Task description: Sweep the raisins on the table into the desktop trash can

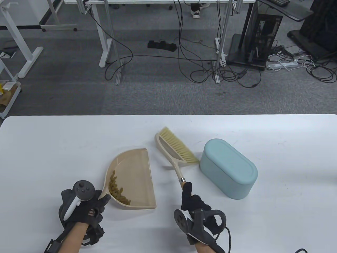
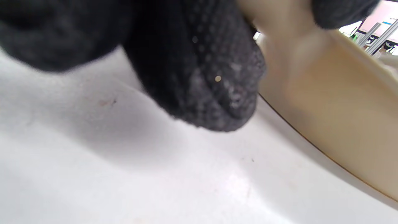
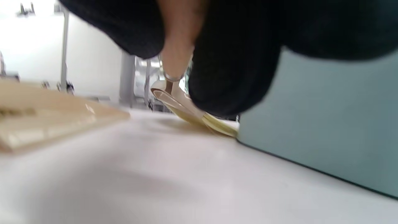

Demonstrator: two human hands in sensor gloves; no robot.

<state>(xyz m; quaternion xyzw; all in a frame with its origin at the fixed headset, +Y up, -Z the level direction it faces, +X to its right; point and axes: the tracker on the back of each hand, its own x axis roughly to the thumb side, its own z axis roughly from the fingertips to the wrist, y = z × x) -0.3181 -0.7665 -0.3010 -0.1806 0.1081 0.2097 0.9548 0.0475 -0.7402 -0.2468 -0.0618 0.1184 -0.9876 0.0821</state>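
Note:
A beige dustpan (image 1: 137, 179) lies on the white table (image 1: 52, 147) with a pile of raisins (image 1: 117, 188) along its back wall. My left hand (image 1: 87, 208) grips the dustpan's handle; in the left wrist view the gloved fingers (image 2: 199, 71) close on the beige dustpan (image 2: 335, 109). My right hand (image 1: 193, 204) grips the handle of a beige brush (image 1: 175, 150), whose bristles touch the table beside the pale teal trash can (image 1: 227, 168), lid closed. The right wrist view shows the brush (image 3: 183, 105), the can's wall (image 3: 326, 124) and the dustpan (image 3: 46, 112).
The table's far edge runs across the table view. Beyond it are a grey carpet, desk legs (image 1: 105, 44), cables and a computer tower (image 1: 255, 39). Bare table surface lies to the far left and far right.

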